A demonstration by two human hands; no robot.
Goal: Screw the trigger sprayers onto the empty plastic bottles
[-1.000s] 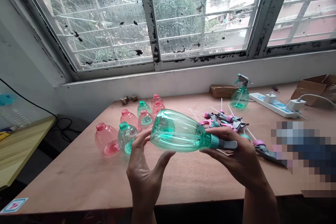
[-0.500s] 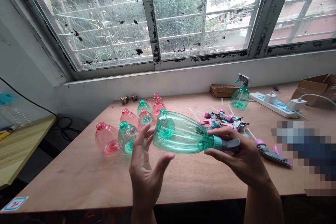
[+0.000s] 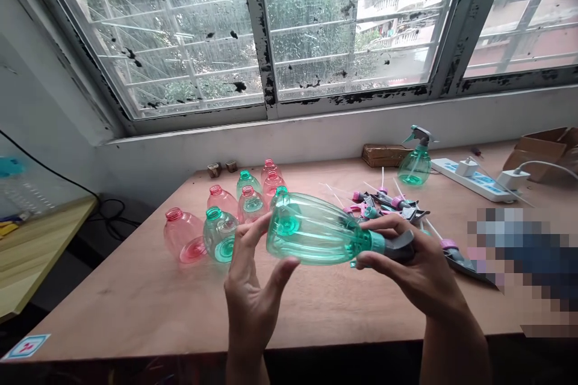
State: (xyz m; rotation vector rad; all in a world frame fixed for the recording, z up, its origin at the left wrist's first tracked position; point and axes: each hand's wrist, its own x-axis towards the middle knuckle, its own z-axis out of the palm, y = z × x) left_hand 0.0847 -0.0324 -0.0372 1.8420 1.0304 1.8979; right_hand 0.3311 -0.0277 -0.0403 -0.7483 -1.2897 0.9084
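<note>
I hold a clear green plastic bottle (image 3: 316, 230) on its side above the wooden table (image 3: 149, 301), its base pointing left. My left hand (image 3: 253, 280) cups the bottle's base, thumb below and fingers behind it. My right hand (image 3: 413, 264) is closed round the bottle's neck and the grey spray head (image 3: 397, 246) fitted there. Behind the bottle, several capless pink and green bottles (image 3: 217, 222) stand or lie in a group on the table.
A pile of loose spray heads with dip tubes (image 3: 388, 204) lies right of centre. A finished green spray bottle (image 3: 415, 159) stands near the wall beside a white power strip (image 3: 474, 177). Cardboard boxes (image 3: 542, 147) sit far right, and a blurred patch covers the right edge.
The bottle has shifted slightly right and turned in my hands. My left thumb and fingers have moved back onto its base after loosening.
</note>
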